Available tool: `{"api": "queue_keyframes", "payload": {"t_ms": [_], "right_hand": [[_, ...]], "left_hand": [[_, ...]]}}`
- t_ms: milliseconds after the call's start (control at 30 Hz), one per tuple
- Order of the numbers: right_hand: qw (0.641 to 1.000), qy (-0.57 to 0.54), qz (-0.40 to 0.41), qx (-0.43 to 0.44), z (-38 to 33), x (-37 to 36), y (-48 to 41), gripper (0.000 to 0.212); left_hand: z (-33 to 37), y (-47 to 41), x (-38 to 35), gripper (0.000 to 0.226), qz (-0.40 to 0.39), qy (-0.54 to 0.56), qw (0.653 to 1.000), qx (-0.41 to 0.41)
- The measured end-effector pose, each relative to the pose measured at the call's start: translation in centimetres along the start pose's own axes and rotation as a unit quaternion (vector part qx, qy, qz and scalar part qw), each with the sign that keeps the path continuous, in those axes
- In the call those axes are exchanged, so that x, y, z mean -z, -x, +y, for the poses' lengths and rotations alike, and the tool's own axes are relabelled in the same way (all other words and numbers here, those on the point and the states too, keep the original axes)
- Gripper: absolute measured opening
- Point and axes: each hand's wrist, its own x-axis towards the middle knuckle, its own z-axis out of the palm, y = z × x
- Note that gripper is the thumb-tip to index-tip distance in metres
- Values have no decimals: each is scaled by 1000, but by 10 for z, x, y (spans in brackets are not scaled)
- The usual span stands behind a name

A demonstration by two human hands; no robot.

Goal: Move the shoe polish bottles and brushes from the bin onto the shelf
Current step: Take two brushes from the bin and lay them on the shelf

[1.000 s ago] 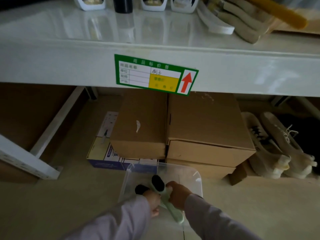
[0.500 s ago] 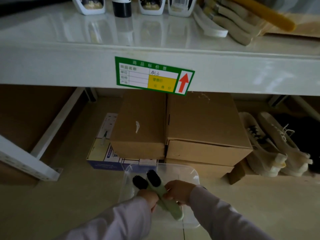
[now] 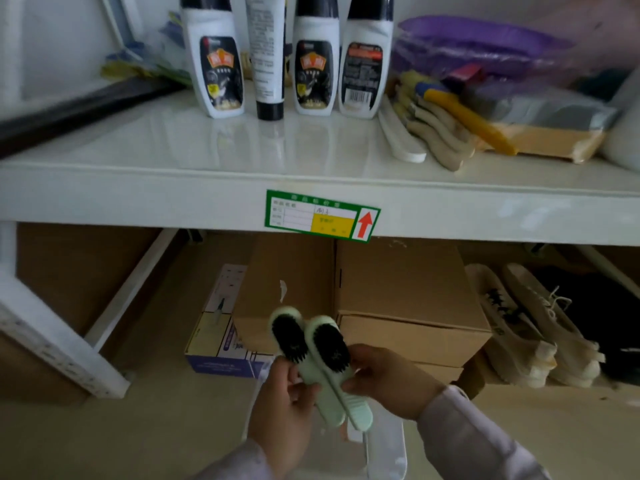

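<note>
both hands [image 3: 287, 403] [image 3: 388, 382] have lifted two green brushes [image 3: 322, 358] out of the bin [image 3: 384, 448], gripping them together below the shelf's [image 3: 173, 199] front edge.

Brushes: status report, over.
Both hands, left hand and right hand, hold two green brushes together. Lifted above bin, below shelf. Nothing blocking.

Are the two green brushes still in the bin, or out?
Out. Both green brushes are lifted above the clear bin, held between the left hand and right hand, below the shelf.
</note>
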Motion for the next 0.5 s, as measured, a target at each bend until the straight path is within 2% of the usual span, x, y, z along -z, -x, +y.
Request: {"api": "queue_keyframes", "payload": {"t_ms": [100,233,333,433,500], "right_hand": [[997,-20,43,67,-33,14,17,29],[986,-68,71,135,-78,28,42,29],[973,-104,75,191,-109,40,59,37],[958,-134,90,239,-141,53,72,35],[945,-186,113,245,-164,64,74,28]], "left_hand": [[29,7,11,43,13,-75,991,-112],[75,24,22,17,86,-116,961,-235],[110,38,29,36,158,-151,920,-324],[151,46,40,22,163,-178,889,-390],[182,43,52,12,134,-192,876,-422]]}}
